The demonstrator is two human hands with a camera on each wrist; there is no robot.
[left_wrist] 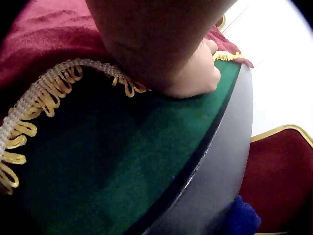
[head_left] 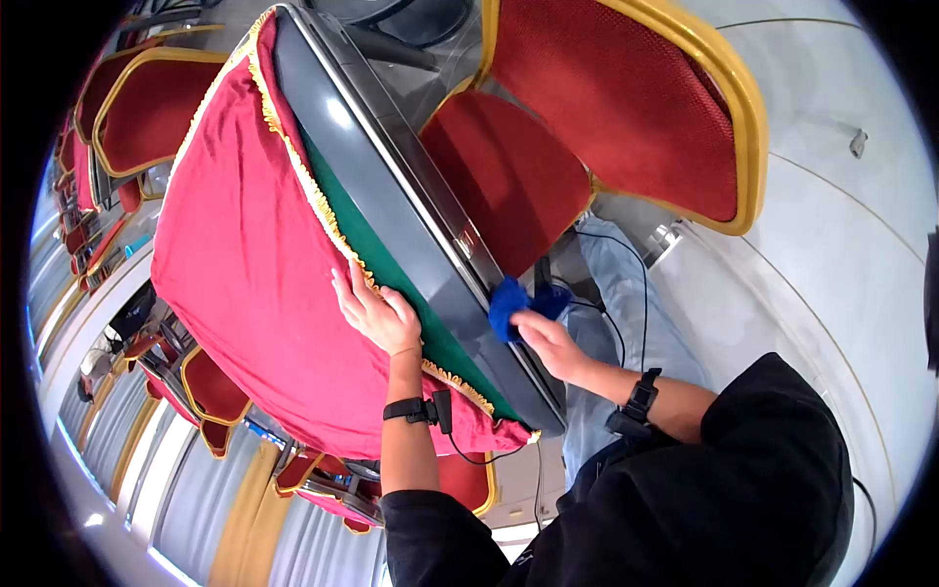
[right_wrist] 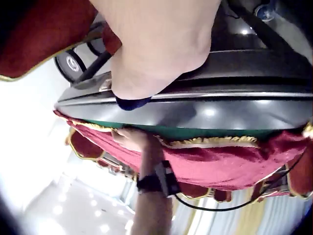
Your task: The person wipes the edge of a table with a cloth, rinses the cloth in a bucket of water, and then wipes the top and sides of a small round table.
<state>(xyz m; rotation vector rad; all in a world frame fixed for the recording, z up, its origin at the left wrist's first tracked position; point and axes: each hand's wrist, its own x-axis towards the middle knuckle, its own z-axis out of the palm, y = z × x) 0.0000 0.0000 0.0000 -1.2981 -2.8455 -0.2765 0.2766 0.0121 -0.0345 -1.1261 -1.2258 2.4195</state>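
Right hand (head_left: 548, 344) clutching crumpled blue cloth (head_left: 507, 301) on glossy grey table rim (head_left: 391, 166), left hand (head_left: 377, 313) spread flat on gold-fringed red fabric cover (head_left: 245, 264)

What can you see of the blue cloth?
The cloth is bright blue and looks like soft fabric. It is bunched into a crumpled wad rather than spread flat. It sits against the outer edge of the table's glossy grey rim, held there by the right hand, whose fingers cover part of it. Folds stick out on either side of the fingers. The right wrist view shows only a sliver under the hand. No pattern or label shows.
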